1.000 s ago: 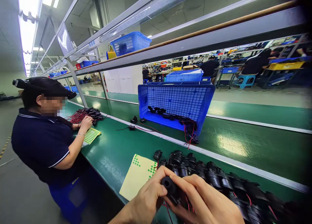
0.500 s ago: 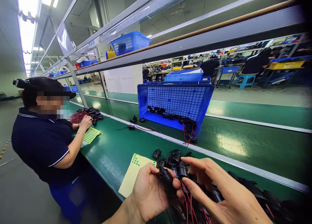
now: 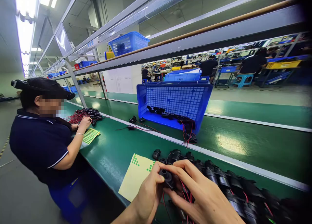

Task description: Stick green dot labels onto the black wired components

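Now we hold one small black part (image 3: 167, 178) low over the bench (image 3: 112, 152), the left hand (image 3: 149, 198) and right hand (image 3: 202, 198) pinching it between the fingers so its round mouth faces us; beside it lies a yellow sticker sheet (image 3: 136, 177) and glossy plastic parts (image 3: 219, 178) with thin red wires.

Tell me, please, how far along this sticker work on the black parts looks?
Mostly used: the sticker sheet keeps only a few green dots at its top edge. In hand: the left hand and right hand hold one black part with red wires. Left: a long row of parts on the bench; whether they carry dots cannot be seen.
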### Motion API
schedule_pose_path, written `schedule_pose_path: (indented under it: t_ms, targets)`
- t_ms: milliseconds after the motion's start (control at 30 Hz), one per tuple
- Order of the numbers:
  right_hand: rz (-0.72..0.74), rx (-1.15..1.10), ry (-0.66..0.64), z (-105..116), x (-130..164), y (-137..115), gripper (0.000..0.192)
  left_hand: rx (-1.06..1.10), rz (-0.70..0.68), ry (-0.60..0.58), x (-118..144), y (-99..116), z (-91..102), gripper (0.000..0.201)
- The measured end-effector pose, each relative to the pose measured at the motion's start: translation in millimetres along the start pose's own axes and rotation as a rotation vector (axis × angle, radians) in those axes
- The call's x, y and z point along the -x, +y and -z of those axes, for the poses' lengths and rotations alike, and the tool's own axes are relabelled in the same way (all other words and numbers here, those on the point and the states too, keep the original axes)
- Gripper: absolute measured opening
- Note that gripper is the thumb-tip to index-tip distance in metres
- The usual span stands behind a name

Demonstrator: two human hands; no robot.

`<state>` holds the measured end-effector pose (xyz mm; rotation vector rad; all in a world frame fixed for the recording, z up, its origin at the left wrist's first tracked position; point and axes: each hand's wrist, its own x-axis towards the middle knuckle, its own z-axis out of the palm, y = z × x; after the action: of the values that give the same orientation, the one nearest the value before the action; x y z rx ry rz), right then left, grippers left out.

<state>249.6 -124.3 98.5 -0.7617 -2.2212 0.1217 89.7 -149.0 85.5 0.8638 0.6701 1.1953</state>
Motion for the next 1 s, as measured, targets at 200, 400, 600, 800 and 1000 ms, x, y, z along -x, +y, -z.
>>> schedule_pose_path:
  t_ms: [200,400,600,800,1000]
  targets:
    - [-0.044,-0.14,-0.108,9.7,-2.6,3.0,0.043,-0.025,-0.05,-0.132,6.3,5.5,1.9,0.026]
    - [0.053,-0.045,-0.078,6.0,-0.5,5.1,0.056,-0.164,-0.053,-0.078,8.5,7.2,7.7,0.023]
    - [0.097,0.004,-0.036,1.7,1.2,3.7,0.056,-0.21,-0.049,-0.096,10.3,3.6,14.0,0.021]
    - [0.115,-0.026,0.003,2.0,-2.0,1.8,0.054,-0.213,-0.058,-0.087,9.2,-1.6,15.6,0.019]
    - [0.007,-0.224,-0.114,8.2,-7.8,7.0,0.055,-0.105,-0.07,-0.167,8.5,9.0,8.6,0.023]
